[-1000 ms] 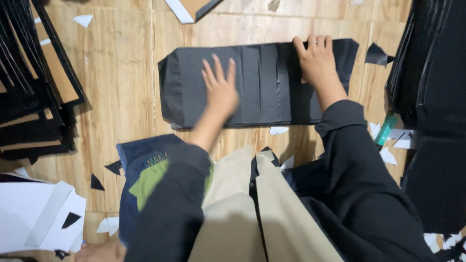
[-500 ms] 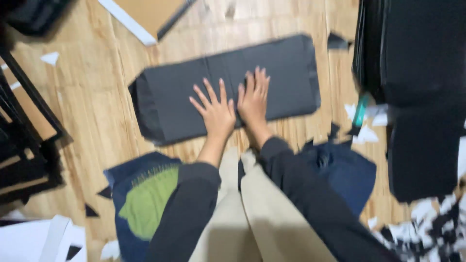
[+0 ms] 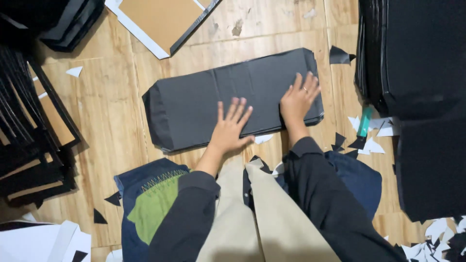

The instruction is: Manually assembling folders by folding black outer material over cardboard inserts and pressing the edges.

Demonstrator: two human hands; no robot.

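Two open hands press flat on a black folded sheet (image 3: 233,99) lying on the wooden floor (image 3: 111,111): left hand (image 3: 230,128) near its lower edge, right hand (image 3: 297,99) toward its right end. Black stacks (image 3: 417,58) flank it.

Single head view, looking steeply down, close above hands (image 3: 262,119) and wooden floor (image 3: 104,104).
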